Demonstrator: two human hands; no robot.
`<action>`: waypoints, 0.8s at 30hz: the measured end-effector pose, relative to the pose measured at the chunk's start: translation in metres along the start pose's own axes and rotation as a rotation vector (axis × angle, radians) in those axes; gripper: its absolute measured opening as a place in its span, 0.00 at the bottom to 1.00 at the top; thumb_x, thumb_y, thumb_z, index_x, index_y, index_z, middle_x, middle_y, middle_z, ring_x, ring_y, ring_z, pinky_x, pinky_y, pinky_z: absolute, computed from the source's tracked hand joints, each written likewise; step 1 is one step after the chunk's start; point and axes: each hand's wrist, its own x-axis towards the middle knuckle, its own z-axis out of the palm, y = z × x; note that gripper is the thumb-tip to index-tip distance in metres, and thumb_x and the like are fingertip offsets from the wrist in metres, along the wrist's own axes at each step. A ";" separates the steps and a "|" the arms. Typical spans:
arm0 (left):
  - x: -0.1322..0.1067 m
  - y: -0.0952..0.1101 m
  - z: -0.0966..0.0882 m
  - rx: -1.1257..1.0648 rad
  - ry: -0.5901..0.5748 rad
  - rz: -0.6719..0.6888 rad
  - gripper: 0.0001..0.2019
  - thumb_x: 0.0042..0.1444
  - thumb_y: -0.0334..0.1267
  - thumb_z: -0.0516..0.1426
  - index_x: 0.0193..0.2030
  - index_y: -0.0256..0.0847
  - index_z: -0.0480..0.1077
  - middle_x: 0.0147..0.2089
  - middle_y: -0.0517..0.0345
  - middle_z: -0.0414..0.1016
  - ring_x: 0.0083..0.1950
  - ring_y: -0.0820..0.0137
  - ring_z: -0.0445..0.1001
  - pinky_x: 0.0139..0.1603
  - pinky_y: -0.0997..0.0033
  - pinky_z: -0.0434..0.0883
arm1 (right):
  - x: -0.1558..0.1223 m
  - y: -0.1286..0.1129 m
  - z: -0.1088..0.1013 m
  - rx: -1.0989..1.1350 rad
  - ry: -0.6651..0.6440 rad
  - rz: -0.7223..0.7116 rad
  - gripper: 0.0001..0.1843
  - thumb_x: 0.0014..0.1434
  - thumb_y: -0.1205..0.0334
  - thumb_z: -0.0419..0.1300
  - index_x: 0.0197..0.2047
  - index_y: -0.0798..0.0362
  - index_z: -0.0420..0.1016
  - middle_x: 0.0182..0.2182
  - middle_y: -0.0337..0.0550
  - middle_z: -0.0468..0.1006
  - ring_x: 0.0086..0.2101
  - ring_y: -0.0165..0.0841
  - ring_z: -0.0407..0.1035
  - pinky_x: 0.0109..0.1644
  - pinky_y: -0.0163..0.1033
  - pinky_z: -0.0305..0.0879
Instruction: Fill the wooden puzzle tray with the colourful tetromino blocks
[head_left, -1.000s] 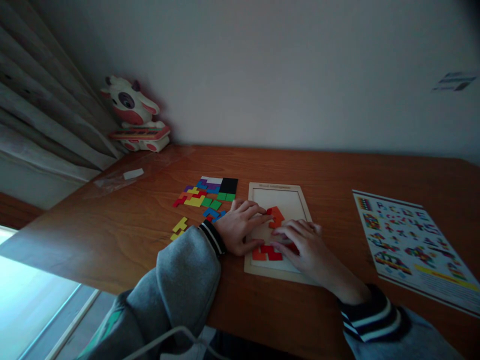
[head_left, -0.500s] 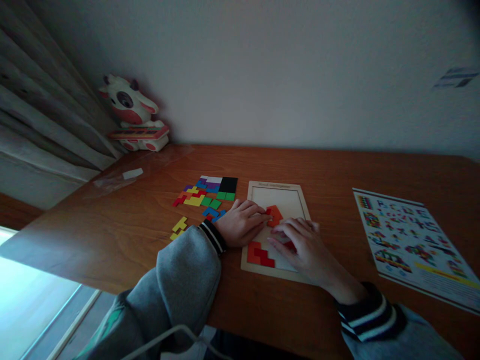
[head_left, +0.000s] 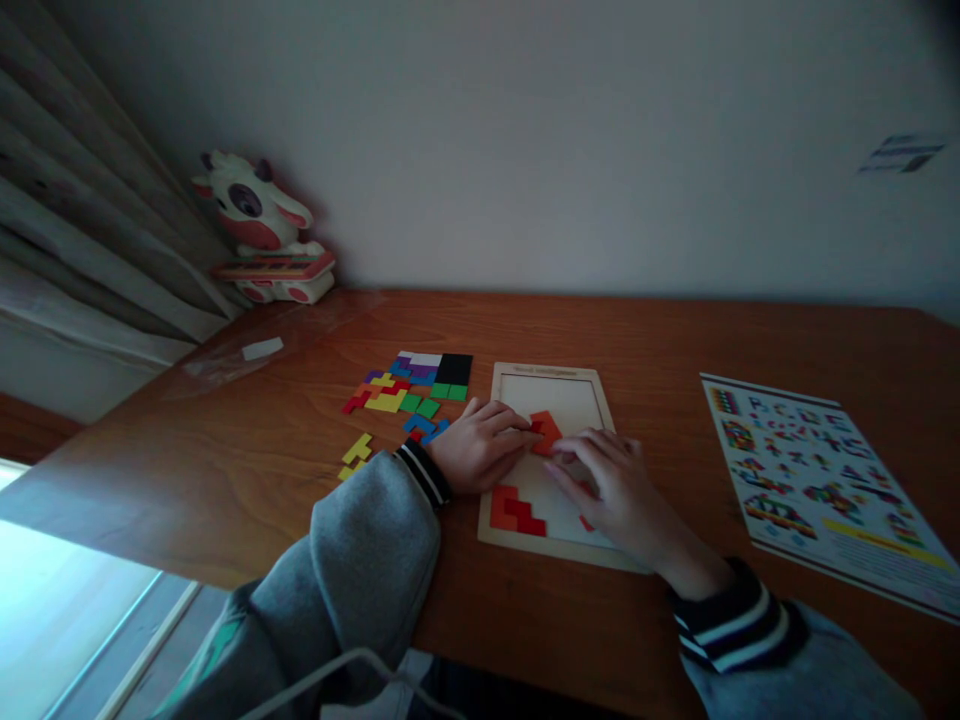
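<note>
A pale wooden puzzle tray (head_left: 551,385) lies on the brown table in front of me. My left hand (head_left: 480,445) rests on its left rim, fingers curled, tips touching an orange piece (head_left: 546,431) inside the tray. My right hand (head_left: 611,485) lies over the tray's right half, fingers bent and spread, tips close to the same orange piece. Red and orange pieces (head_left: 516,508) sit fitted in the tray's near left corner. A small red bit (head_left: 585,522) shows under my right hand.
Loose coloured pieces (head_left: 416,390) lie left of the tray, with yellow ones (head_left: 356,452) nearer me. A printed pattern sheet (head_left: 814,475) lies at the right. A cow toy (head_left: 259,230) stands at the back left by a curtain, with a clear plastic bag (head_left: 240,352) near it.
The red and orange pieces under my right hand now sit uncovered in the near left corner. My right hand has shifted right and up toward the orange piece.
</note>
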 end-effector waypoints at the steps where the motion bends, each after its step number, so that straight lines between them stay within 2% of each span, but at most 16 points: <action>1: 0.000 0.000 0.001 -0.008 0.019 0.018 0.15 0.68 0.34 0.48 0.56 0.38 0.72 0.52 0.46 0.77 0.51 0.60 0.72 0.51 0.57 0.67 | 0.000 0.002 -0.001 0.020 0.019 0.017 0.08 0.68 0.57 0.56 0.48 0.49 0.71 0.41 0.45 0.77 0.42 0.41 0.71 0.48 0.50 0.60; 3: 0.001 -0.001 0.004 -0.044 0.050 0.060 0.15 0.68 0.31 0.48 0.54 0.39 0.73 0.51 0.47 0.77 0.50 0.62 0.73 0.51 0.59 0.69 | 0.001 0.007 -0.005 0.055 0.017 0.028 0.09 0.67 0.58 0.58 0.49 0.49 0.70 0.42 0.45 0.78 0.43 0.40 0.72 0.48 0.50 0.62; 5: 0.002 0.000 0.008 -0.115 0.085 0.075 0.14 0.69 0.31 0.48 0.52 0.39 0.74 0.50 0.48 0.78 0.50 0.65 0.74 0.52 0.62 0.71 | 0.000 0.013 -0.012 0.071 -0.039 -0.003 0.08 0.65 0.58 0.60 0.48 0.48 0.72 0.43 0.45 0.77 0.44 0.41 0.71 0.50 0.50 0.62; 8: 0.004 0.006 0.012 -0.320 0.141 0.017 0.10 0.69 0.35 0.52 0.49 0.37 0.74 0.47 0.48 0.79 0.48 0.68 0.77 0.52 0.69 0.73 | -0.004 0.021 -0.024 0.074 -0.139 -0.072 0.08 0.63 0.54 0.64 0.44 0.46 0.75 0.42 0.43 0.76 0.46 0.41 0.70 0.52 0.50 0.63; 11: 0.007 0.014 0.013 -0.511 0.171 -0.078 0.10 0.66 0.38 0.57 0.49 0.36 0.74 0.46 0.49 0.80 0.46 0.70 0.79 0.50 0.72 0.75 | -0.010 0.026 -0.032 0.066 -0.194 -0.084 0.14 0.58 0.49 0.67 0.45 0.44 0.77 0.43 0.43 0.75 0.46 0.42 0.69 0.53 0.51 0.63; 15: 0.008 0.023 0.009 -0.584 0.112 -0.077 0.13 0.64 0.38 0.59 0.52 0.35 0.74 0.47 0.47 0.80 0.43 0.69 0.79 0.46 0.71 0.76 | -0.017 0.028 -0.035 0.020 -0.208 -0.040 0.17 0.55 0.44 0.68 0.44 0.44 0.79 0.44 0.44 0.74 0.46 0.43 0.68 0.51 0.52 0.64; 19: 0.008 0.026 0.008 -0.623 0.088 -0.039 0.11 0.66 0.36 0.57 0.51 0.36 0.75 0.46 0.47 0.81 0.45 0.67 0.79 0.49 0.69 0.75 | -0.019 0.031 -0.034 -0.047 -0.150 0.029 0.18 0.55 0.42 0.68 0.41 0.45 0.78 0.42 0.44 0.74 0.45 0.44 0.68 0.49 0.51 0.63; 22: 0.007 0.029 0.012 -0.689 0.093 -0.152 0.12 0.64 0.38 0.59 0.53 0.37 0.74 0.45 0.49 0.80 0.43 0.69 0.79 0.46 0.71 0.76 | -0.019 0.032 -0.036 -0.064 -0.143 0.066 0.19 0.54 0.41 0.68 0.40 0.46 0.77 0.42 0.45 0.74 0.45 0.44 0.68 0.50 0.52 0.61; 24: 0.007 0.031 0.015 -0.738 0.117 -0.240 0.18 0.62 0.40 0.62 0.57 0.37 0.70 0.43 0.50 0.80 0.40 0.70 0.79 0.44 0.72 0.76 | -0.019 0.032 -0.038 -0.061 -0.170 0.067 0.20 0.53 0.41 0.68 0.39 0.46 0.77 0.43 0.45 0.74 0.46 0.45 0.67 0.50 0.52 0.60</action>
